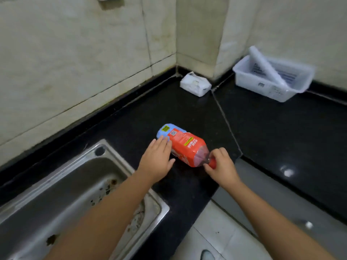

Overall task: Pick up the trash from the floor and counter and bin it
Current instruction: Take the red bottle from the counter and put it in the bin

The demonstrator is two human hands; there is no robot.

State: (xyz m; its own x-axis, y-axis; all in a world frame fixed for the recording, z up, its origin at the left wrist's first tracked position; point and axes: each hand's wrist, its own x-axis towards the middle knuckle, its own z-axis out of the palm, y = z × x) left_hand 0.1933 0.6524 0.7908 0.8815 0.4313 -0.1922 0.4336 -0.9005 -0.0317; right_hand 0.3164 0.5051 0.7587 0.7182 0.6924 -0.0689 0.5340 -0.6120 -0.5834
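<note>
A plastic bottle (185, 145) with a red and blue label lies on its side on the black counter (272, 128), its red cap toward me. My left hand (156, 159) rests flat on the bottle's near side, fingers spread over the label. My right hand (221, 166) pinches the red cap (212, 163) between thumb and fingers. A crumpled white packet (195, 85) lies in the far corner of the counter against the wall.
A stained steel sink (75, 194) is set into the counter at the left. A clear plastic basket (272, 81) holding a white roll sits at the back right. Pale floor tiles (216, 231) show below the counter's inner corner.
</note>
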